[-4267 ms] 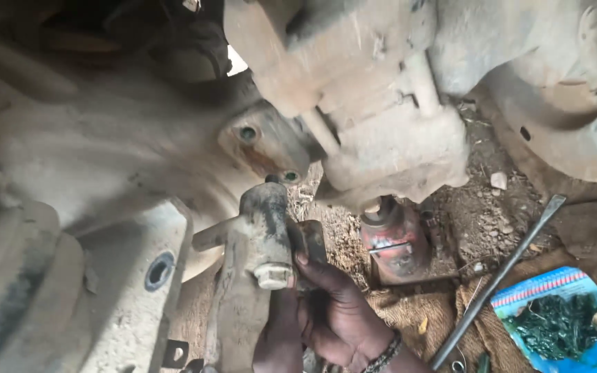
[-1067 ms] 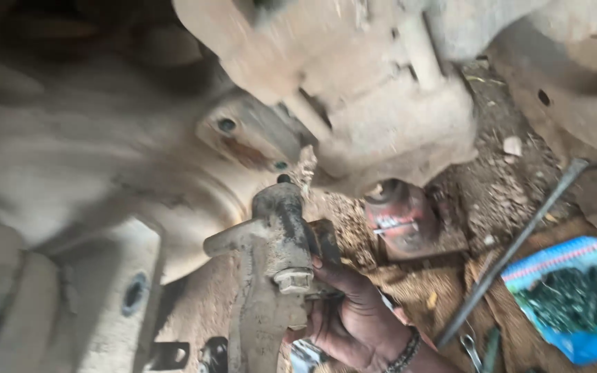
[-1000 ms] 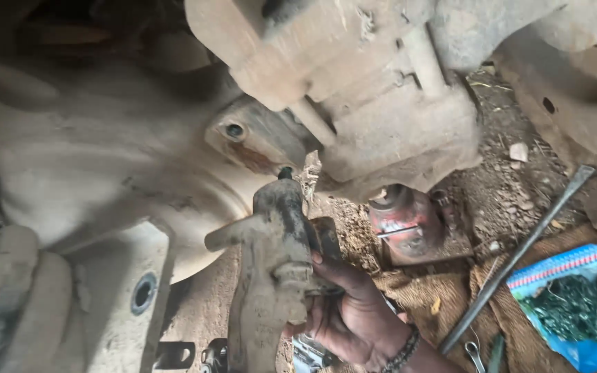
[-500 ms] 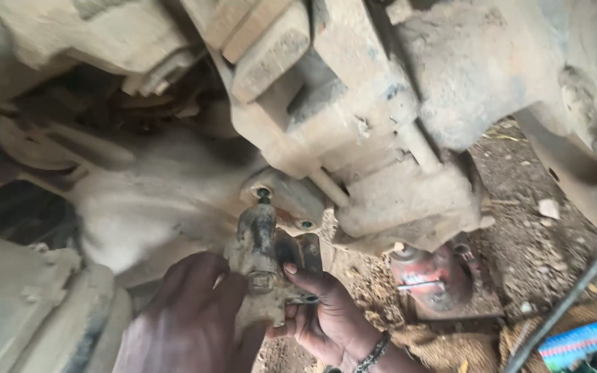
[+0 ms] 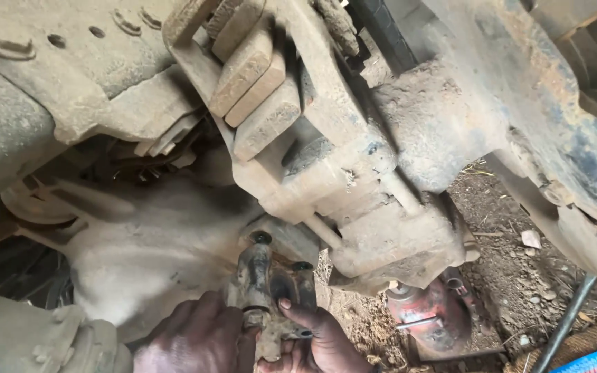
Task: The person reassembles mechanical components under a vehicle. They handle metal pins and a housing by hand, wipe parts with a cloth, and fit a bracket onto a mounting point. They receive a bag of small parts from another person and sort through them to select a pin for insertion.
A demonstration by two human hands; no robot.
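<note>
Both my hands hold a dirty grey metal bracket part (image 5: 269,287) up against a flange with bolt holes (image 5: 264,238) on the underside of a vehicle axle. My left hand (image 5: 198,338) wraps the part's left side and lower end. My right hand (image 5: 312,338) grips its right side, thumb pressed on the face. A bolt head sticks out of the part between my hands. Above hangs a large brake caliper (image 5: 326,152) caked in dust, with worn pads (image 5: 250,90) showing.
A red bottle jack (image 5: 433,318) lies on the dirt ground at lower right. A long steel bar (image 5: 568,321) leans near a blue sack (image 5: 589,360) at the bottom right corner. Dusty axle housing (image 5: 153,242) fills the left.
My view tilted upward, showing more of the caliper. My left hand came in and joined the right on the part, which rose closer to the flange.
</note>
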